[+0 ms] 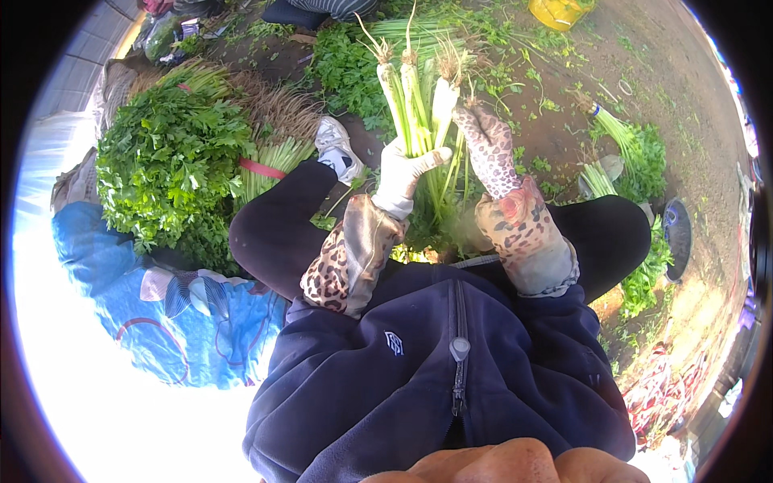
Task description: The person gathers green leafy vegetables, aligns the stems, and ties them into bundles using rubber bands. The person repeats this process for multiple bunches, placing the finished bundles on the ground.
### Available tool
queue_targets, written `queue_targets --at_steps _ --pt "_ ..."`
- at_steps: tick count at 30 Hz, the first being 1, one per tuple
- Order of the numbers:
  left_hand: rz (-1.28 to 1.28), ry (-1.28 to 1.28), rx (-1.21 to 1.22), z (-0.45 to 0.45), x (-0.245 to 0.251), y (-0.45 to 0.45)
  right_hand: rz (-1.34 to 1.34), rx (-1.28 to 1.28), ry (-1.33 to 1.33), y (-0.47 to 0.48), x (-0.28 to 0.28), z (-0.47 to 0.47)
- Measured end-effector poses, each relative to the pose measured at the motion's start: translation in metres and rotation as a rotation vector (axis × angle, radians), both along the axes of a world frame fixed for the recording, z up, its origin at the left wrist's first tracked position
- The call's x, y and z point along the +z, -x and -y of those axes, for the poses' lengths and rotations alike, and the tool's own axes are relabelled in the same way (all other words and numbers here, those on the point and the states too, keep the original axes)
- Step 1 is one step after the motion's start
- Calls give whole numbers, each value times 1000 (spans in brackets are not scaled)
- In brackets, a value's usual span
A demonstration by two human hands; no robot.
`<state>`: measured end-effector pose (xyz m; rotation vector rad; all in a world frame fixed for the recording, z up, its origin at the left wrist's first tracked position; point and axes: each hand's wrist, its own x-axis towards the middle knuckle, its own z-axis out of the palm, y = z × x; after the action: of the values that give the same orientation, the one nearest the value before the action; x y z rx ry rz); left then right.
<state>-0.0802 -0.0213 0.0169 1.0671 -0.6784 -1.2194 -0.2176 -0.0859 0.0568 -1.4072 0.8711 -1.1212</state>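
Note:
My left hand (pixel 406 172), in a pale glove, grips a bunch of celery (pixel 415 111) by the stalks. The roots point up and away from me, and the leaves hang down between my legs. Just right of the bunch is my right hand (pixel 485 142), in a leopard-print glove. Its fingers are pinched together at a thin celery stalk, with a small root tuft (pixel 471 99) showing past the fingertips. The fingers partly hide that stalk.
A large pile of celery (pixel 175 157) bound with a red band (pixel 261 168) lies at left, beside a blue sheet (pixel 181 338). More celery (pixel 350 66) lies ahead. A tied bunch (pixel 628 145) and a dark basin (pixel 677 232) are at right. A yellow bucket (pixel 558 15) stands at the far edge.

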Motion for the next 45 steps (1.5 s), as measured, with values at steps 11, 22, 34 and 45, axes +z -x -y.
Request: queue_targets --at_steps 11,22,34,45 --pt "-137 95 -177 -7 -19 14 333 134 -290 -15 -21 -4" --pt "-76 115 -235 -5 -2 -4 478 58 -484 0 -16 9" --pt "368 162 -23 6 -6 18 304 11 -240 -13 -24 0" --pt "243 128 -364 4 -8 1 362 247 -393 6 -27 17"
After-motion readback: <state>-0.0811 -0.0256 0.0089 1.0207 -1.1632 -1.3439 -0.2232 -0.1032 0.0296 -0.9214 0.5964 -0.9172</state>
